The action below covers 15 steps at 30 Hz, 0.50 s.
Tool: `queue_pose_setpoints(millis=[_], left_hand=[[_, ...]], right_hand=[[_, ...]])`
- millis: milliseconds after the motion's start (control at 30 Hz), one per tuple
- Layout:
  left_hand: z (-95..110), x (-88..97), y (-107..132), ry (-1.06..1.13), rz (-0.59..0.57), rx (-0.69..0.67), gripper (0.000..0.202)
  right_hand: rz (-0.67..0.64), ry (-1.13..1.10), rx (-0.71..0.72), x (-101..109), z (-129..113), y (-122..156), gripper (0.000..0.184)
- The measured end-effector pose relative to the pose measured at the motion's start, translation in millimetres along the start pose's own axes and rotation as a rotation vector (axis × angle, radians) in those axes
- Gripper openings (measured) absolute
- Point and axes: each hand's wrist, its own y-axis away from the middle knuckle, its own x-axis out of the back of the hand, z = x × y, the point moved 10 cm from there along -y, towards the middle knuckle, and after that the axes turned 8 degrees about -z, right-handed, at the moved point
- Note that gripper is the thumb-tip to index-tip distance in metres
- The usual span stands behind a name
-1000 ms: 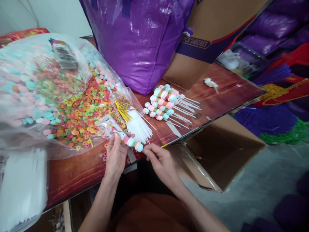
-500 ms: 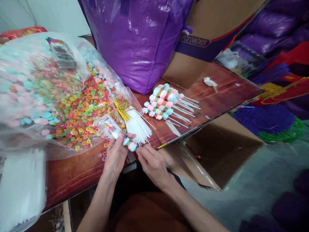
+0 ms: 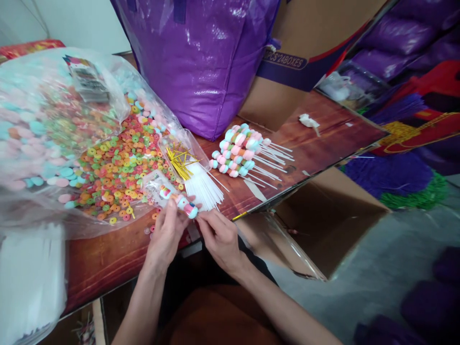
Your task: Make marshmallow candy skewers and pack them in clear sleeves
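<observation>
A candy skewer point(image 3: 189, 209) in a clear printed wrapper is held in front of me. My left hand point(image 3: 168, 231) closes around its wrapped side, thumb on top. At the skewer's lower end, my right hand point(image 3: 220, 235) pinches with thumb and fingers; the stick there is mostly hidden. Just beyond lie a fan of white sticks point(image 3: 204, 187) and a clear pouch of gold twist ties point(image 3: 179, 162). Finished-looking candy skewers point(image 3: 239, 151) are stacked to the right, their white sticks pointing right.
Left, a large clear bag point(image 3: 21, 124) holds pastel candies and ring-shaped candies point(image 3: 115, 177). White plastic sleeves point(image 3: 32, 278) lie at the near left. A purple bag point(image 3: 201, 67) and a cardboard box point(image 3: 283, 96) stand behind. An open carton point(image 3: 323, 215) sits below the table's right edge.
The wrapped skewer has turned between my hands, so more of the wrapper's coloured print faces up. My right hand has come slightly closer to its lower end.
</observation>
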Motion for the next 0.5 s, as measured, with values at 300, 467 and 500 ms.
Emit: queue_pose_setpoints(millis=[300,467,500], left_hand=[[20.4,23.0,-13.3,0.114,0.119,-0.168,0.034],[9.0,8.9,-9.5,0.066,0.038,-0.156,0.029],[7.4,6.4,-8.5,0.058,0.025,-0.151,0.029]], right_hand=[[-0.082,0.163,0.095,-8.8,-7.5,6.0,0.024],[-0.049,0.197,0.047,-15.7,-5.2,2.2,0.028],[-0.039,0.200,0.038,-17.9,-5.0,0.9,0.029]])
